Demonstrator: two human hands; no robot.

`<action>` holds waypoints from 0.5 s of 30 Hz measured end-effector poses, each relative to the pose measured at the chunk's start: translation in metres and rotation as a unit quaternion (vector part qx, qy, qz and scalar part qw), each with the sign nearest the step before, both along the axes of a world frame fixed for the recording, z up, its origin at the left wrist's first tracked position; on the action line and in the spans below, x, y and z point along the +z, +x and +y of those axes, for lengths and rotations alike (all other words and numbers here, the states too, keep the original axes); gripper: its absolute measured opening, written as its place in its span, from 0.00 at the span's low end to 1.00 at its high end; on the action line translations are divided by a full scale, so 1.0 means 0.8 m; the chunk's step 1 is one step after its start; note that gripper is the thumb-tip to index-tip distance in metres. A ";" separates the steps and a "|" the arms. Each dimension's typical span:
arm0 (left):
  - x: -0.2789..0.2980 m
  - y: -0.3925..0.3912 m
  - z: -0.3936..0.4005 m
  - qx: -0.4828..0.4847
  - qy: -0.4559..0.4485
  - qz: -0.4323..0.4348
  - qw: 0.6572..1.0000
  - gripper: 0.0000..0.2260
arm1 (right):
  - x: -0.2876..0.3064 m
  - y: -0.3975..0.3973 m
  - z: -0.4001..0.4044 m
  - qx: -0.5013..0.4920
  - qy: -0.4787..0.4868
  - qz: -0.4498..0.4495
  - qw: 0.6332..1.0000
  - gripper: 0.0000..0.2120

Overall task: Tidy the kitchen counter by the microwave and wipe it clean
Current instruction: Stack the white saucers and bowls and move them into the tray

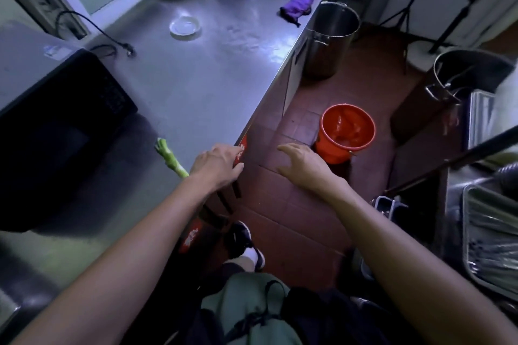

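Note:
The steel counter (196,87) runs away from me, with the black microwave (56,126) on its left side. My left hand (217,165) is at the counter's front edge, fingers curled round a bundle of dark sticks with red labels (242,148) that hangs down past the edge. A green vegetable stalk (169,158) lies on the counter just left of that hand. My right hand (305,165) hovers off the counter above the floor, fingers spread and holding nothing. A crumpled purple cloth (297,7) lies at the far right corner.
A small clear dish (185,26) and a loose power plug (129,50) lie on the far counter. On the tiled floor to the right stand a red bucket (346,131) and a tall steel pot (330,36). Metal trays (487,235) fill the right edge.

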State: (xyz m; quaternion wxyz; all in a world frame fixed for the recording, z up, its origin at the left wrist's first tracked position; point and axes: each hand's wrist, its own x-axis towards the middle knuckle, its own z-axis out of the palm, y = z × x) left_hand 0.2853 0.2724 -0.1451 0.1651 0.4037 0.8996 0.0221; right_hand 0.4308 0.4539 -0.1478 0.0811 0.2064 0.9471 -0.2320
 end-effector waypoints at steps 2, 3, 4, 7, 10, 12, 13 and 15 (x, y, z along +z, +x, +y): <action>-0.009 -0.013 0.018 -0.011 0.002 -0.004 1.000 0.21 | -0.007 -0.008 0.013 -0.009 0.001 -0.015 1.000 0.28; -0.013 -0.022 0.028 -0.014 0.003 -0.007 1.000 0.21 | -0.010 -0.015 0.020 -0.014 0.001 -0.020 1.000 0.28; -0.018 -0.032 0.038 -0.016 0.003 -0.010 1.000 0.21 | -0.012 -0.024 0.027 -0.018 0.002 -0.025 1.000 0.28; -0.033 -0.069 0.068 -0.009 0.014 -0.023 1.000 0.21 | -0.016 -0.061 0.053 -0.017 0.009 -0.044 0.999 0.28; -0.045 -0.113 0.093 0.007 0.029 -0.042 0.999 0.21 | -0.016 -0.109 0.078 -0.003 0.012 -0.064 0.998 0.27; -0.051 -0.143 0.107 0.014 0.032 -0.054 0.998 0.20 | -0.015 -0.142 0.090 0.007 0.013 -0.076 0.997 0.27; -0.055 -0.159 0.114 0.016 0.036 -0.059 0.997 0.20 | -0.015 -0.158 0.096 0.009 0.012 -0.077 0.997 0.26; -0.059 -0.189 0.128 0.018 0.048 -0.062 0.997 0.21 | -0.014 -0.188 0.104 0.007 0.007 -0.072 0.997 0.27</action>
